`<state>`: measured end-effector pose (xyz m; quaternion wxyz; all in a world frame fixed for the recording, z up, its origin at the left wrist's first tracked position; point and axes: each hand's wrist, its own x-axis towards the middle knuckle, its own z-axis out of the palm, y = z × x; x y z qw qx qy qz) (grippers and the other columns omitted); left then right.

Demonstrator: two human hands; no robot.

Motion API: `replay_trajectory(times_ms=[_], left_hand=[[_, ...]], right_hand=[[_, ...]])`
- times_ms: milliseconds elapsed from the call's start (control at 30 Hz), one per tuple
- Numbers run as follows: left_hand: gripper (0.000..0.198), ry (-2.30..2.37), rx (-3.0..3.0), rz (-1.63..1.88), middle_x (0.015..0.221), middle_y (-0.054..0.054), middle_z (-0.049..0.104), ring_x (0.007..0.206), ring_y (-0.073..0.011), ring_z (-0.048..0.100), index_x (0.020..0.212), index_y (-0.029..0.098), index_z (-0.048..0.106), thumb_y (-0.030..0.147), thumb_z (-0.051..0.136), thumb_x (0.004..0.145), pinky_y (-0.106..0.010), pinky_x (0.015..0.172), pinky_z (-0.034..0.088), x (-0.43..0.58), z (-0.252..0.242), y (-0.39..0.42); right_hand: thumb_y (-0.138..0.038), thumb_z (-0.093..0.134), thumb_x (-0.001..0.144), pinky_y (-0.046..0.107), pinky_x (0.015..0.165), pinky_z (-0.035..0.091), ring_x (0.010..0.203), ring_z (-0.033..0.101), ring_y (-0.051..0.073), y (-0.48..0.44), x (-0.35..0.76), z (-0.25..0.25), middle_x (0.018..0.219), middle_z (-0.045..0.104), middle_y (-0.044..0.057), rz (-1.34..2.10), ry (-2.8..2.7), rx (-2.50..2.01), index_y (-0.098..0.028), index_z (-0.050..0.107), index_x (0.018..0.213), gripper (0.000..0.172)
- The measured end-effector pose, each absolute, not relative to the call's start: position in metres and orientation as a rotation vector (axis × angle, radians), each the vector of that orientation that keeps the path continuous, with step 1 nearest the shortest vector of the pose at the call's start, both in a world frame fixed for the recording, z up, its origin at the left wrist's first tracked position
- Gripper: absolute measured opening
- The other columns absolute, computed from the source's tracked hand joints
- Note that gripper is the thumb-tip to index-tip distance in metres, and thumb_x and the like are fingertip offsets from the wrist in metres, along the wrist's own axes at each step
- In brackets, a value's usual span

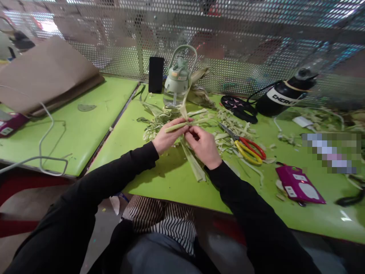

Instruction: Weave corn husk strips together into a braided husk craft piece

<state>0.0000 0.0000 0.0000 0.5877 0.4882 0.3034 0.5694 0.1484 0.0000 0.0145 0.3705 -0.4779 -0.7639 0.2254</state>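
Note:
Both hands meet over the green table, working on pale green corn husk strips [194, 161]. My left hand [168, 137] is closed around the strips where they cross, with one rolled strip lying over its fingers. My right hand [203, 146] pinches the husk close beside the left fingertips. One strip stands up from the crossing and a wide one hangs down toward the table's front. Around and behind the hands lie husk scraps [159, 123]. Scissors [245, 146] with one red and one yellow handle rest right of my right hand.
Behind the hands stand a pale green water bottle [176, 82] and a black phone [156, 75]. A black bottle [285, 95] leans at the back right. A purple power strip [300, 184] lies at right, a brown paper bag [54, 76] at left. Perforated metal [114, 45] borders the back.

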Motion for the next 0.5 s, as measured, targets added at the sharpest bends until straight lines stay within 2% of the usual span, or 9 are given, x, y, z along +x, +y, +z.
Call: replay_trajectory(times_ms=[200, 333, 500], left_hand=[[0.013, 0.805, 0.978, 1.301, 0.096, -0.003, 0.069, 0.085, -0.0099, 0.064, 0.1, 0.012, 0.066, 0.014, 0.061, 0.088, -0.03, 0.092, 0.05, 0.003, 0.001, 0.0], [0.011, 0.829, 1.04, 1.282, 0.084, -0.001, 0.068, 0.08, -0.0093, 0.063, 0.096, 0.01, 0.066, 0.015, 0.061, 0.088, -0.028, 0.091, 0.049, 0.006, -0.002, -0.002], [0.012, 0.825, 1.035, 1.261, 0.079, 0.0, 0.069, 0.075, -0.0084, 0.062, 0.098, 0.01, 0.066, 0.012, 0.058, 0.09, -0.024, 0.083, 0.05, 0.007, 0.001, -0.005]], right_hand=[[-0.026, 0.053, 0.084, 0.027, 0.054, 0.033, 0.049, 0.039, 0.011, -0.009, 0.145, 0.022, 0.053, 0.049, -0.003, 0.485, -2.093, -1.179, -0.022, 0.045, 0.059, 0.026], [-0.024, 0.052, 0.085, 0.028, 0.053, 0.029, 0.05, 0.037, 0.011, -0.016, 0.142, 0.02, 0.052, 0.045, -0.003, 0.348, -2.144, -1.133, -0.023, 0.037, 0.058, 0.031], [-0.024, 0.051, 0.087, 0.029, 0.053, 0.027, 0.05, 0.037, 0.012, -0.019, 0.141, 0.015, 0.053, 0.04, -0.004, 0.335, -2.183, -1.103, -0.023, 0.036, 0.06, 0.031]])
